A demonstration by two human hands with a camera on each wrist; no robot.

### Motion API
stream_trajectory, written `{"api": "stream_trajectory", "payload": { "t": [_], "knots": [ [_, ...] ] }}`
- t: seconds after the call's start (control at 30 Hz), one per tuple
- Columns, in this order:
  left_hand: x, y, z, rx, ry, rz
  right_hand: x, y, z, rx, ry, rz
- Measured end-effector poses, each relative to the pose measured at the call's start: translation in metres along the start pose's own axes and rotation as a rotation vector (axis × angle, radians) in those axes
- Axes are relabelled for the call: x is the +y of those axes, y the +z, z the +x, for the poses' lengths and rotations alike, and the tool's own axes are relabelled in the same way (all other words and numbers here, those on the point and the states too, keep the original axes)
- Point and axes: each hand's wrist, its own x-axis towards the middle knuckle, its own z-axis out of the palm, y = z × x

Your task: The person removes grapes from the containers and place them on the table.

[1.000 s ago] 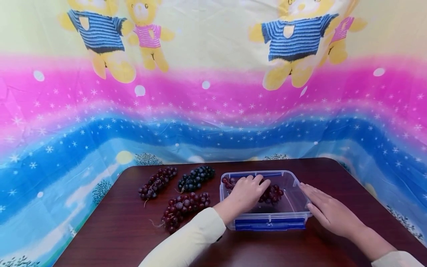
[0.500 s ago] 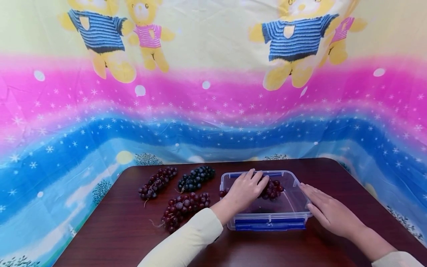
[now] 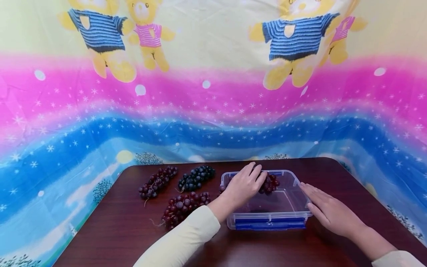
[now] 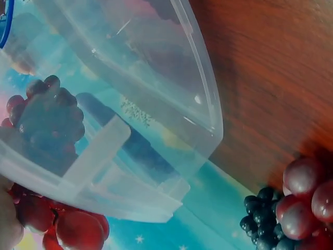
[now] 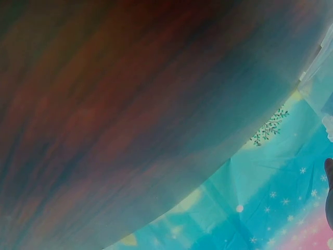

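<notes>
A clear plastic food container (image 3: 253, 215) with blue clips sits on the table. My left hand (image 3: 241, 185) reaches over its left side and grips a bunch of red grapes (image 3: 269, 184) at the back of it. Part of the bunch is hidden under the hand. In the left wrist view, red grapes (image 4: 80, 229) show beyond the container's rim, beside a sliver of the hand (image 4: 8, 224). My right hand (image 3: 330, 213) rests its straight fingers along the container's right wall. Only a dark bit of that hand (image 5: 329, 195) shows at the right wrist view's edge.
Left of the container lie a front bunch of red grapes (image 3: 185, 207), a back-left red bunch (image 3: 158, 182) and a dark, near-black bunch (image 3: 196, 178). The brown table (image 3: 110, 230) ends at a cloth backdrop (image 3: 213, 104) printed with bears and snowflakes.
My left hand has moved toward the back of the container, and the grapes under it have shifted back and slightly left. The right hand and container have stayed put.
</notes>
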Motion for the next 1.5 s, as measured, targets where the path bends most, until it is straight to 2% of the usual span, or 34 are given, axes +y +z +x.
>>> {"api": "stream_trajectory", "payload": {
  "t": [0.1, 0.37, 0.63, 0.77, 1.23, 1.5],
  "knots": [
    [-0.004, -0.003, -0.001, 0.007, 0.008, 0.031, 0.000, 0.000, 0.000, -0.003, 0.002, 0.001],
    [-0.019, -0.009, -0.003, 0.078, 0.012, 0.106, 0.002, 0.001, 0.000, -0.006, 0.000, -0.001],
    [-0.035, -0.021, -0.014, 0.026, 0.008, 0.114, 0.002, 0.000, 0.000, -0.005, -0.004, -0.002],
    [-0.044, -0.023, -0.021, 0.020, -0.001, 0.125, 0.002, 0.000, 0.000, -0.002, -0.006, -0.001],
    [-0.071, -0.041, -0.039, 0.048, -0.030, 0.159, 0.001, 0.001, -0.001, -0.005, 0.005, 0.019],
    [-0.085, -0.049, -0.055, 0.074, -0.040, 0.184, 0.002, 0.001, -0.001, 0.003, -0.004, 0.018]
  ]
}}
